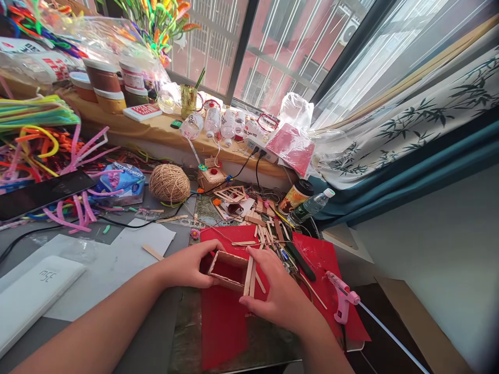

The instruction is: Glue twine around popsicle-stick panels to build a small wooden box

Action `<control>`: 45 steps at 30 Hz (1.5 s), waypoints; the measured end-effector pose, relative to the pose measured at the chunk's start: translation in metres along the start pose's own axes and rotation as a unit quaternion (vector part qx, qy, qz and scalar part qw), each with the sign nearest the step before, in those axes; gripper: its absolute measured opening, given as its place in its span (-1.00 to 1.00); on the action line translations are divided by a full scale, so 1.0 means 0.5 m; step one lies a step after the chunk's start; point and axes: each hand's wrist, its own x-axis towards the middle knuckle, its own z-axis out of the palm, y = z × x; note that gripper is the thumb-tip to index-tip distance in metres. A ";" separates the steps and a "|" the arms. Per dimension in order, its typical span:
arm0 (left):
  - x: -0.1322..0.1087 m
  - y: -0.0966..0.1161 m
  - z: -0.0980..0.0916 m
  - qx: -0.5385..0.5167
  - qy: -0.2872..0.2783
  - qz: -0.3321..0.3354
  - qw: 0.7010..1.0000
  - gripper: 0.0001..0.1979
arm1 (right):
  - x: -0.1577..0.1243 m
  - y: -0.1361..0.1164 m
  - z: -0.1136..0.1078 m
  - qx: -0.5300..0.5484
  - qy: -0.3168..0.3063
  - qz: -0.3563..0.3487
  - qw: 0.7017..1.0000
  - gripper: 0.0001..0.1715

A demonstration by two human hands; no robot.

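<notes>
My left hand [191,265] grips the left end of a small open cardboard box [231,283] between thumb and fingers. At the box's right end, my right hand [278,285] pinches flat wooden craft sticks [250,276], fingers at their top and thumb at their bottom. The sticks stand side by side against or very near that end; I cannot tell whether they are fixed to it. Beneath both hands lies red paper [224,332]. A pink hot glue gun [343,298] rests to the right, a long glue stick protruding from it.
Loose craft sticks [268,228] are heaped beyond the box. Behind them stand a water bottle [312,208] and a dark-lidded cup [298,195]. A twine ball [169,184], pipe cleaners [37,111] and a white power bank [39,296] are on the left.
</notes>
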 end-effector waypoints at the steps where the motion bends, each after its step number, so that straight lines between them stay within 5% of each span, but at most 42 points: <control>1: 0.000 0.000 0.000 0.000 0.000 0.000 1.000 -0.56 | -0.001 -0.001 -0.001 -0.001 -0.001 0.002 1.000 0.13; 45: 0.000 0.002 0.000 0.009 0.002 -0.001 1.000 -0.57 | -0.017 0.013 0.002 0.010 -0.003 0.025 1.000 0.14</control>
